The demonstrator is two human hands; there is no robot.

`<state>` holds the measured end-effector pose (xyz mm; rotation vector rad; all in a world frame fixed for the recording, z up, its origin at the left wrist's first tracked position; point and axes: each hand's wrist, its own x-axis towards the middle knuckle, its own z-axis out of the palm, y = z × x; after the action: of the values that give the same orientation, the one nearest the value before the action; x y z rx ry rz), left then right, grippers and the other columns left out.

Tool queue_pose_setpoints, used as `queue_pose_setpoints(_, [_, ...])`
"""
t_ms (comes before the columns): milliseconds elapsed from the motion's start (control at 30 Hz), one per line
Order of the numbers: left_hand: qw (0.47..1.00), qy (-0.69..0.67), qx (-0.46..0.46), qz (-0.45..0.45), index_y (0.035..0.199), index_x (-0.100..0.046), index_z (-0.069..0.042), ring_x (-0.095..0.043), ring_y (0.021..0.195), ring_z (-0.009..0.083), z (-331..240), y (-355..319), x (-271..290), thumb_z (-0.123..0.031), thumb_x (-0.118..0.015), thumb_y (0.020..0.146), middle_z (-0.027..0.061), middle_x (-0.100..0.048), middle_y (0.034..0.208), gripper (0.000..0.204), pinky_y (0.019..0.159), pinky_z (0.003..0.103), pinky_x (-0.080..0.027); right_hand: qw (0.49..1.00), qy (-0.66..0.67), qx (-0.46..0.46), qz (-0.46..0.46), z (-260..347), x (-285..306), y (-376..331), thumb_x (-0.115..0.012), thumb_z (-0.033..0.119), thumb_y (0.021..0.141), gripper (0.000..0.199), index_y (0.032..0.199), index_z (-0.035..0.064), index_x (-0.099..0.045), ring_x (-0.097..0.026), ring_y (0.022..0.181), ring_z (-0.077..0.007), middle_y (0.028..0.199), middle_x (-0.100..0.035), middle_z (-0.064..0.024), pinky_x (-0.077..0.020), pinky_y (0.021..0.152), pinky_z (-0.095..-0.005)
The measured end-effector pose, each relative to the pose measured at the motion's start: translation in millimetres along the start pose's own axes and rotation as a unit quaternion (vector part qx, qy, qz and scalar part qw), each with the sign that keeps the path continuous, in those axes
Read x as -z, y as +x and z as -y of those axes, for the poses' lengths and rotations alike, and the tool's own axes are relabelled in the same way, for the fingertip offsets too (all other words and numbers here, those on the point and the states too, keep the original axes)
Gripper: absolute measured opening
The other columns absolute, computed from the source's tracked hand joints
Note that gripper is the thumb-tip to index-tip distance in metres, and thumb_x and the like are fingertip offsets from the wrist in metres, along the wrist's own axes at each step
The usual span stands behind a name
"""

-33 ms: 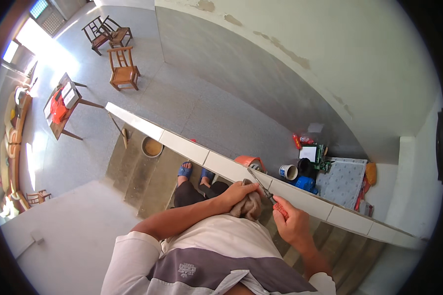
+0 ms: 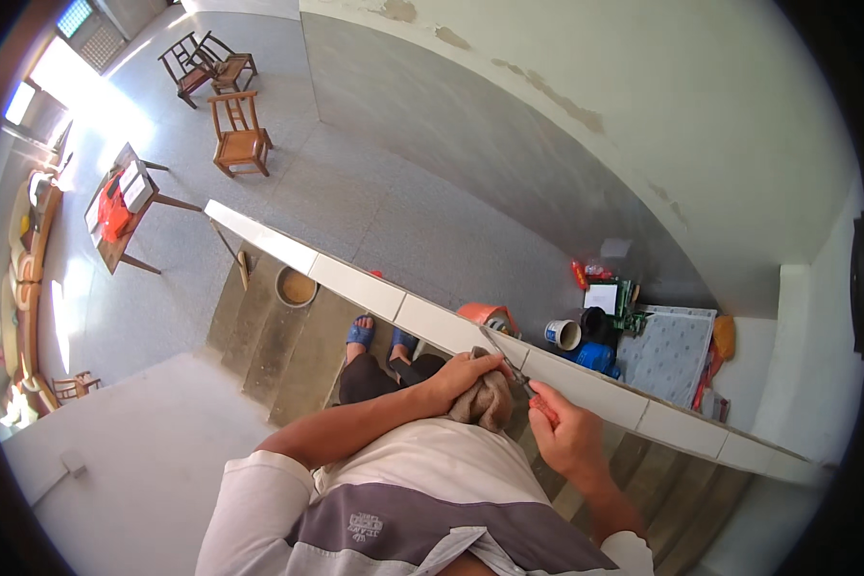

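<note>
In front of my waist, my left hand [image 2: 459, 376] is closed around a crumpled brown cloth [image 2: 487, 403]. My right hand [image 2: 571, 437] grips the red handle of a tool with a long, narrow grey metal blade [image 2: 511, 357]. The blade points up and to the left, over the white-tiled top of a low wall [image 2: 451, 326]. It passes close by the cloth and my left fingertips; whether it touches them I cannot tell. What kind of tool it is does not show clearly.
I stand on brown steps [image 2: 278, 350] with a metal bowl [image 2: 297, 287] at the left. Beyond the low wall are an orange-red object [image 2: 488, 315], a white bucket [image 2: 563, 334] and a patterned sheet [image 2: 667, 355]. Farther left stand a wooden table [image 2: 115, 245] and a wooden chair [image 2: 242, 146].
My right hand and the red handle have shifted very slightly, with the handle tilted a little differently. My left hand keeps its hold on the cloth.
</note>
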<state>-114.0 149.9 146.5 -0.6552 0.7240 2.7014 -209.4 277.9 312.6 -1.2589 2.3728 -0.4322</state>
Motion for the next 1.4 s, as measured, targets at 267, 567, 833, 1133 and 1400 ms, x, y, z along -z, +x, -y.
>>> queue_pose_setpoints(267, [0.997,-0.046,0.021,-0.066,0.114,-0.060,0.002,-0.062,0.098,0.0179,-20.5,-8.7,-13.4,-0.029,-0.058,0.096,0.0113,-0.066,0.104,0.035,0.084,0.029,-0.052,0.997,0.006,-0.057,0.044,0.2,-0.8,5.6,-0.065,0.013,0.079,0.032,0.110,0.0062,-0.067,-0.068,0.083,-0.0336,0.091,-0.069,-0.0169,-0.0532,0.073,-0.0395])
queue_pose_setpoints(567, [0.993,-0.074,0.013,-0.096,0.107,-0.064,0.001,-0.065,0.090,0.0186,-16.0,-8.7,-9.4,-0.021,-0.063,0.092,0.0113,-0.067,0.102,0.027,0.081,0.029,-0.054,0.998,-0.003,-0.036,0.046,1.2,-1.3,5.8,-0.065,0.013,0.078,0.033,0.111,0.0066,-0.067,-0.067,0.081,-0.0328,0.090,-0.069,-0.0169,-0.0529,0.073,-0.0396])
queue_pose_setpoints(833, [0.992,-0.103,0.003,-0.078,0.104,-0.064,0.002,-0.066,0.088,0.0186,-15.8,-6.7,-6.0,-0.019,-0.063,0.093,0.0115,-0.067,0.100,0.024,0.079,0.031,-0.055,0.998,-0.011,-0.040,0.042,7.8,-1.1,7.2,-0.065,0.012,0.078,0.033,0.110,0.0054,-0.067,-0.067,0.081,-0.0328,0.089,-0.069,-0.0173,-0.0527,0.073,-0.0398])
queue_pose_setpoints(1133, [0.988,-0.125,0.019,-0.088,0.105,-0.063,0.003,-0.067,0.085,0.0200,-22.9,-2.4,-4.4,-0.017,-0.065,0.091,0.0120,-0.067,0.097,0.025,0.074,0.032,-0.057,0.999,-0.011,-0.037,0.016,5.4,-4.7,13.3,-0.064,0.014,0.079,0.031,0.110,0.0064,-0.068,-0.068,0.078,-0.0322,0.085,-0.069,-0.0152,-0.0529,0.070,-0.0378])
queue_pose_setpoints(1400, [0.965,-0.252,0.042,-0.054,0.114,-0.059,0.003,-0.067,0.091,0.0225,-7.5,1.5,-10.0,-0.023,-0.061,0.093,0.0153,-0.065,0.105,0.033,0.078,0.032,-0.056,0.996,0.026,-0.070,0.049,0.4,21.7,14.9,-0.064,0.018,0.081,0.028,0.108,0.0107,-0.069,-0.066,0.069,-0.0338,0.075,-0.068,-0.0149,-0.0523,0.063,-0.0400])
